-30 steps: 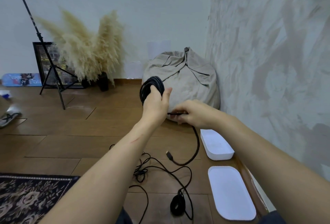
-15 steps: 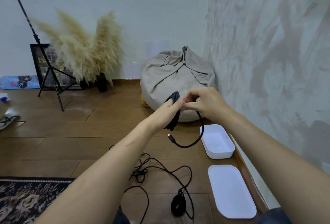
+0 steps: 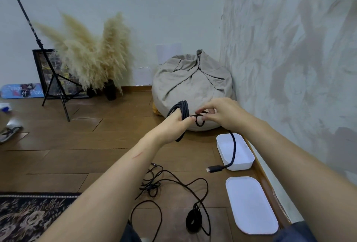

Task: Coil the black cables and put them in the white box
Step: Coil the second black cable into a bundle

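**Item 1. Black braided cable coil**
- Location: held in the air, above and left of the far end of the open white plastic box. It is not yet in it.
- Holding: my left hand grips the bundle at mid-length, fingers curled round the strands. My right hand, above the box's far end, pinches the free tail, which forms a small loop against the bundle.
- Change: a second ago this was a round hoop standing above my left fist, with the tail running straight to my right hand. The hoop is now squeezed into a narrow hank, and the tail is being turned about its waist. The plug has swung from left of the box to its near left corner.
- Meaning: I judge the winding done and the tie-off in hand. Dropping it into the box comes next.
- Orientation: the long axis is near vertical, with the top toward the wall beyond the box and the bottom toward the floor left of it. The tail drops across the box's interior and the plug points left, away from the box.

**Item 2. Loose thin black cable**: uncoiled on the wooden floor, left of the box.

**Item 3. Small wound black cable**: on the floor, nearer me than the box.

**Item 4. Flat white lid**: just on my side of the box.

**Item 5. Grey fabric bean bag**: beyond the box.
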Tool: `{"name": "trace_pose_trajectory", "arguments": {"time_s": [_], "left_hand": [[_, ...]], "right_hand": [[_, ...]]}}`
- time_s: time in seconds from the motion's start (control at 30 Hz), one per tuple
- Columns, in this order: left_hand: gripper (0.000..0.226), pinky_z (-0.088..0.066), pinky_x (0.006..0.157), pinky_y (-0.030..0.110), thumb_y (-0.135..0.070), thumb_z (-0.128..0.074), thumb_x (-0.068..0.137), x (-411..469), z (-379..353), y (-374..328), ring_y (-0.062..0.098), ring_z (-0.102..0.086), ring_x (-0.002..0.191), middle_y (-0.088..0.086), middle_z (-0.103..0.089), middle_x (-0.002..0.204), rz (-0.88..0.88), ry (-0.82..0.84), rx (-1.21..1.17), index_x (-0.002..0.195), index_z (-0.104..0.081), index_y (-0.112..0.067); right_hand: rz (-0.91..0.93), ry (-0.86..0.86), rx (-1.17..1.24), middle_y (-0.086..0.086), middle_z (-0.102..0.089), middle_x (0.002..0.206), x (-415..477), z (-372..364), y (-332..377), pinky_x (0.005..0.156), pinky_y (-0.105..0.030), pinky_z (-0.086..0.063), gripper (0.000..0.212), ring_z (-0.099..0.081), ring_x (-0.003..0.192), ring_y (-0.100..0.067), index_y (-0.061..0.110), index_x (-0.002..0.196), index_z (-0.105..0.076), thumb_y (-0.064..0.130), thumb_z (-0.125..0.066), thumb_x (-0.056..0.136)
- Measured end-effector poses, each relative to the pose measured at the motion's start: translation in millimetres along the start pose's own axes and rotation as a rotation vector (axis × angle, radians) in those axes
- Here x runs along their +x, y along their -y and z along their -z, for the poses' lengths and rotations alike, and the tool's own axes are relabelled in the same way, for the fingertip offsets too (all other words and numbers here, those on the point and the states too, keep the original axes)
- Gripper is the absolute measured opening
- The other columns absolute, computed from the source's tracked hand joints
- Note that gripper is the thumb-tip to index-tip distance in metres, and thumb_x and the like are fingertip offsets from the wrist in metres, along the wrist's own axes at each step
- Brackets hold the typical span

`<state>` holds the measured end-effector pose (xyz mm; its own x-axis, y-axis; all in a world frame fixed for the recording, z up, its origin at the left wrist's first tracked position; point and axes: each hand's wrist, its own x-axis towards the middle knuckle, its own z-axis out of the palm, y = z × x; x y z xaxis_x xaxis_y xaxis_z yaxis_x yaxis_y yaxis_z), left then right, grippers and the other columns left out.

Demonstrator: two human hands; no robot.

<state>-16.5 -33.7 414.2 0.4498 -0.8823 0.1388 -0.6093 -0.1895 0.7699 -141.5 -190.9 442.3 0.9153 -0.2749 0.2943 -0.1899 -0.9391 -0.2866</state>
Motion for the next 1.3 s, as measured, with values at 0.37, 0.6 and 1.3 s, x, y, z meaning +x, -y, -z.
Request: {"name": "trace_pose_trajectory", "arguments": {"time_s": [0.37,0.6,1.3], "left_hand": [[0.039,-0.042,0.078,0.037,-0.042,-0.052,0.101,-5,-2,2,0.020,-0.050,0.084,0.006,-0.051,0.093,0.063,0.043,-0.009,0.110,-0.058,-0.005],[0.020,-0.039,0.077,0.036,-0.034,-0.051,0.103,-10,-6,-11,0.017,-0.048,0.078,0.001,-0.051,0.081,0.014,0.043,-0.164,0.088,-0.060,-0.024],[0.036,-0.028,0.055,0.032,-0.038,-0.049,0.102,10,2,32,0.016,-0.029,0.049,0.002,-0.032,0.063,0.198,-0.217,0.000,0.080,-0.035,-0.014]], "right_hand": [[-0.134,-0.031,0.056,0.011,-0.059,0.088,5,-23,-7,0.072,-0.029,-0.035,0.026,-0.056,0.094,-0.013,0.031,0.120,-0.068,0.031,-0.065,0.094],[-0.168,0.176,0.599,0.006,-0.072,0.109,-1,-26,0,0.093,-0.031,-0.051,0.063,-0.067,0.099,-0.006,0.028,0.140,-0.052,0.038,-0.061,0.079],[-0.250,0.110,0.657,-0.004,-0.039,0.071,-1,-19,-16,0.064,-0.029,-0.034,0.076,-0.036,0.067,-0.021,0.044,0.149,-0.036,0.004,-0.061,0.089]]}}
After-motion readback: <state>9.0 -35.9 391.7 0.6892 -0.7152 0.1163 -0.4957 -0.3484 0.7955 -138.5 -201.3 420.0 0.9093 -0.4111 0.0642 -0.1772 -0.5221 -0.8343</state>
